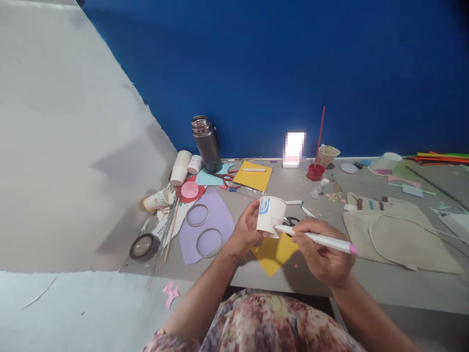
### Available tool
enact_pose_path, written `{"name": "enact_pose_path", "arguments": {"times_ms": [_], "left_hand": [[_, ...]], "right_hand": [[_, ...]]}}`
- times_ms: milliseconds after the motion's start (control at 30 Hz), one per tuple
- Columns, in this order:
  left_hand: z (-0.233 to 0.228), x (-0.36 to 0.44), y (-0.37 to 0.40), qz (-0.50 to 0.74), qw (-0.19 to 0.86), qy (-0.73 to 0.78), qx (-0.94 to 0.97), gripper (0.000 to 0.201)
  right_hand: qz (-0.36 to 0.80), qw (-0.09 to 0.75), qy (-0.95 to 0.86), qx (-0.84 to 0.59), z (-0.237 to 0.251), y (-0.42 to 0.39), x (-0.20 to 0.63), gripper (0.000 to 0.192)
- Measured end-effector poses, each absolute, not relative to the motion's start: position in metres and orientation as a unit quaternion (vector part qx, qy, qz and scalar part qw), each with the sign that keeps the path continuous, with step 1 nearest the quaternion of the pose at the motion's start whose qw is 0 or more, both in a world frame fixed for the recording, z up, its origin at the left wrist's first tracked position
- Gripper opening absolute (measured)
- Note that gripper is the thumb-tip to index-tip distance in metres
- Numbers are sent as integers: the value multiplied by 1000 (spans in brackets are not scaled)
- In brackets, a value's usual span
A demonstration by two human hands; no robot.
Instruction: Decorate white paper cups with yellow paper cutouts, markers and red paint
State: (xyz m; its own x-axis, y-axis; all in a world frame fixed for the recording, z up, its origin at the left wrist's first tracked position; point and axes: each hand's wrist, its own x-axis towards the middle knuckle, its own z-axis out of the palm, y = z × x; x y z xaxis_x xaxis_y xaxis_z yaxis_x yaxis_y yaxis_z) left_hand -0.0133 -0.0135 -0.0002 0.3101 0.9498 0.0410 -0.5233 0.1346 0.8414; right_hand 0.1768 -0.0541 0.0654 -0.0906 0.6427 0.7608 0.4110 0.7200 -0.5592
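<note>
A white paper cup (269, 217) with blue scribbled strokes near its top left is gripped by my left hand (246, 230), fingers behind it and thumb below. My right hand (324, 249) is closed around a white marker (326, 239) with a pink end. The marker's tip meets the lower right of the cup's wall, where a faint pink outline shows. Beneath the cup lies a yellow paper sheet (273, 259). Black-handled scissors (292, 222) rest behind the marker, partly hidden by my right hand.
Purple paper (220, 215) with two grey rings lies left, near black tape (143, 247) and stacked cups (181, 166). A dark open flask (207, 146) stands behind. Cloth (399, 234) with a white cable covers the right side. A bright screen (294, 149) leans at the blue wall.
</note>
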Motion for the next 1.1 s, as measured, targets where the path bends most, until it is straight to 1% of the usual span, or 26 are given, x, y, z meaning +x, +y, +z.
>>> {"name": "enact_pose_path", "arguments": {"times_ms": [167, 633, 1100], "left_hand": [[1, -13, -14, 525, 706, 255, 402, 98], [-1, -13, -13, 526, 706, 256, 399, 98], [-1, -12, -13, 527, 723, 255, 367, 99]], "right_hand": [[93, 563, -739, -358, 67, -53, 174, 11], [100, 554, -752, -343, 68, -52, 174, 12], [94, 567, -732, -367, 61, -56, 183, 14]]}}
